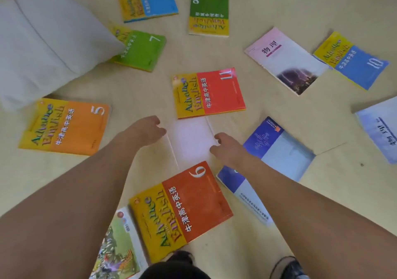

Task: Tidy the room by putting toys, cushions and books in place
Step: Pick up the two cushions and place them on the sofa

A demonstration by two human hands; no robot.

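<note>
barely begun: books lie all round the floor (pixel 268 10), pillow (pixel 43 42) at 10. left hand (pixel 148 130) & right hand (pixel 227 147) loosely curled, holding nothing, over white book (pixel 191 141).

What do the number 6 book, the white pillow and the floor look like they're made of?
The number 6 book: paper with a smooth, probably coated card cover, thin and lying flat. The white pillow: soft woven fabric over stuffing, judging by its seam and puffed shape. The floor: pale and matte, maybe wood-look laminate or vinyl; too blurred to tell.

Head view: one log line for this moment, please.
left hand: on white book | right hand: on it | book 6: overlaps it | lift: not yet
</note>
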